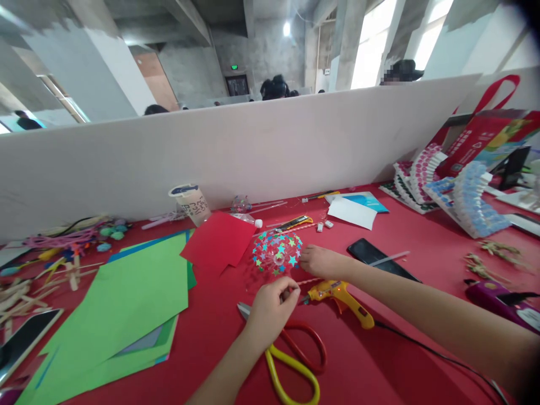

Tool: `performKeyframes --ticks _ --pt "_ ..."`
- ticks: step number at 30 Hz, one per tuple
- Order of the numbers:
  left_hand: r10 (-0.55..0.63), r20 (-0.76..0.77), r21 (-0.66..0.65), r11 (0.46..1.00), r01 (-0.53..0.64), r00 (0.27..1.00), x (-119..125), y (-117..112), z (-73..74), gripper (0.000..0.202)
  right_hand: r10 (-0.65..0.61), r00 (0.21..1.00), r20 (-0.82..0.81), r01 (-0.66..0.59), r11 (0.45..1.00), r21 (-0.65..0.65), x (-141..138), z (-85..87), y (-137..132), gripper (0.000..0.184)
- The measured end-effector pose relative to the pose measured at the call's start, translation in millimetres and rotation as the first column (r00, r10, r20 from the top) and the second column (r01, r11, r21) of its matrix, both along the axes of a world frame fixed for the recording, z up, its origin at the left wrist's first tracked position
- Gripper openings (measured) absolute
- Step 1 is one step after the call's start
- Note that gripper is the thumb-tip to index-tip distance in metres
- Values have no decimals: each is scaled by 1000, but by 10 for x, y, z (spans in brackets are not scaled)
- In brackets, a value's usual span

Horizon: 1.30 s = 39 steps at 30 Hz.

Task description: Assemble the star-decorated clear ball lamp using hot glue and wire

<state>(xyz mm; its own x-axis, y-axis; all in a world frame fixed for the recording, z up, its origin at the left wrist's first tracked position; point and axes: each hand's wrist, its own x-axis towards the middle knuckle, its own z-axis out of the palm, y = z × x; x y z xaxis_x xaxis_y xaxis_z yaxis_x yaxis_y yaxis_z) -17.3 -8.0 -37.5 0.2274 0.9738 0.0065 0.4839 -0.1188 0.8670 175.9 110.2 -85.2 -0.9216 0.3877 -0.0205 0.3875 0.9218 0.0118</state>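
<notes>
A small round craft piece covered in coloured star stickers [276,253] lies on the red table [379,360]. My right hand [321,261] rests beside its right edge, fingers curled and touching it. My left hand [270,309] is closed in a pinch just below it, holding a thin pinkish stick that runs toward the yellow glue gun [341,295]. Red and yellow scissors [295,354] lie partly under my left wrist.
Green, blue and red paper sheets [126,298] lie at the left. A black phone [379,259] sits to the right. Sticker sheets [455,191] and a red bag [485,132] stand far right. A white partition [253,152] runs behind. Craft sticks [25,287] are far left.
</notes>
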Motion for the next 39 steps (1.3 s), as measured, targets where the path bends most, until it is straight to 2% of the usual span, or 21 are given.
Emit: performKeyframes --ticks 6,9,12,17,21,25,28,31,34,39 --pt "-10 3 14 1000 10 1000 63 40 -28 16 23 998 -58 -24 1000 -8 -21 -49 43 30" --pt "-9 33 -7 1000 10 999 93 55 -43 15 -24 991 -131 18 999 -40 5 -23 38 30" --pt "12 81 -50 999 -8 997 115 61 -6 16 -120 961 -249 101 991 -88 77 80 -24 30" --pt "95 229 -130 989 -67 969 206 29 165 19 -277 824 -494 227 961 -158 218 411 -406 24" --pt "147 354 -134 985 -106 924 331 -17 321 23 -277 721 -636 233 960 -154 207 700 -754 15" --pt "169 446 -121 984 -128 879 397 -45 376 16 -241 657 -715 215 968 -129 112 872 -945 14" --pt "190 494 -104 982 -160 849 391 -71 369 14 -254 598 -760 207 965 -159 46 913 -1037 15" --pt "187 506 -68 982 -177 842 361 -110 382 10 -333 499 -800 221 941 -255 6 915 -1102 11" --pt "158 484 -18 985 -171 861 333 -147 414 8 -437 415 -798 221 899 -377 -13 894 -1137 10" --pt "90 366 127 981 -146 926 311 -177 416 9 -507 366 -780 227 862 -454 -58 847 -1169 12"
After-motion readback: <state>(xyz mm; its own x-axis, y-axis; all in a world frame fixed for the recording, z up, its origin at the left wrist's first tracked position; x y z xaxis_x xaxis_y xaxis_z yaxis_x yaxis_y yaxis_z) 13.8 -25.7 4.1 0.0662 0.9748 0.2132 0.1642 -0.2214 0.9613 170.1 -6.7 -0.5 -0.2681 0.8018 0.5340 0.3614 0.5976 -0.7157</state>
